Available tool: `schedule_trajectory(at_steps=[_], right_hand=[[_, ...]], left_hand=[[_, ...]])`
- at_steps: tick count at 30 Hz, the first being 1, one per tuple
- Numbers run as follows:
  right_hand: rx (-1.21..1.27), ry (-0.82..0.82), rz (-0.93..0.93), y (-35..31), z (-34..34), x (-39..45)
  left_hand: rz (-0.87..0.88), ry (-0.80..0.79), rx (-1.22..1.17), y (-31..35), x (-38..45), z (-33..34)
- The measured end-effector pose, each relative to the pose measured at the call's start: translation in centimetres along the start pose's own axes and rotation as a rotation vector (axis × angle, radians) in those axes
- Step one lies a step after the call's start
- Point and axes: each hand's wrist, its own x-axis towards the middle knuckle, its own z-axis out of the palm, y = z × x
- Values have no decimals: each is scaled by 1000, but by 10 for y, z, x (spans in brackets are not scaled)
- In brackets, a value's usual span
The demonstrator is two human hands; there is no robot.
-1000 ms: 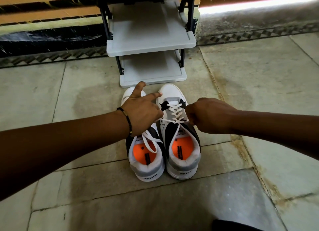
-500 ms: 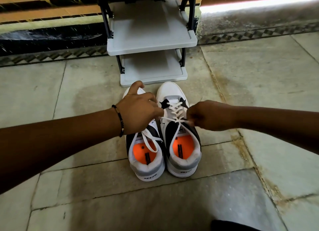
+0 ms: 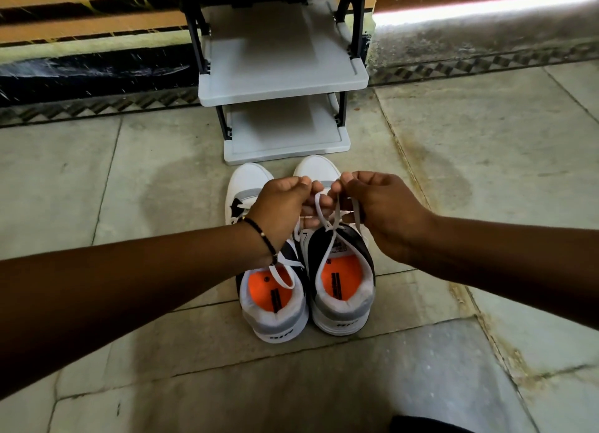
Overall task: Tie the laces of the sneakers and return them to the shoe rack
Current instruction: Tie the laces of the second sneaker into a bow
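Shelves first: we see a grey shoe rack [image 3: 282, 79] at twelve o'clock of the pair, its two visible trays bare and its top cut off by the frame edge. Two sneakers [image 3: 340, 290] stand side by side on the stone floor [image 3: 129, 180], toes touching the rack's lowest tray and heels toward us, orange insoles showing inside each opening. A loose lace end lies in the left shoe's opening. Our hands cover most of both tongues, so we cannot make out the eyelets or any knot. Our left hand [image 3: 285, 209], a beaded bracelet [image 3: 261, 235] at its wrist, is closed on one white lace [image 3: 319, 210]. Our right hand [image 3: 379, 209], at three o'clock of it, pinches a lace loop. The fingertips of both hands nearly meet above the right sneaker.
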Motion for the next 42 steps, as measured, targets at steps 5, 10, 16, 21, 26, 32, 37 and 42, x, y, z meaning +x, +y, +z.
schedule_trajectory(at_steps=[5, 10, 16, 21, 26, 32, 37, 42], right_hand=[[36, 61, 29, 1, 1, 2], [-31, 54, 28, 6, -1, 5], [-72, 3, -18, 5, -1, 1], [-9, 11, -17, 6, -1, 2], [-232, -34, -113, 6, -9, 9], [-801, -175, -429, -5, -14, 11], [-1021, -308, -421, -18, -18, 12], [-1003, -326, -429, -19, -23, 11]], left_hand=[[162, -61, 175, -11, -3, -6], [254, -38, 212, -14, 1, -16], [335, -123, 197, -9, -4, -9], [184, -200, 178, -12, -1, -11], [108, -280, 276, -9, 4, -14], [75, -332, 256, -6, 9, -17], [92, -214, 225, -13, 16, -19], [143, -150, 248, -17, 20, -17]])
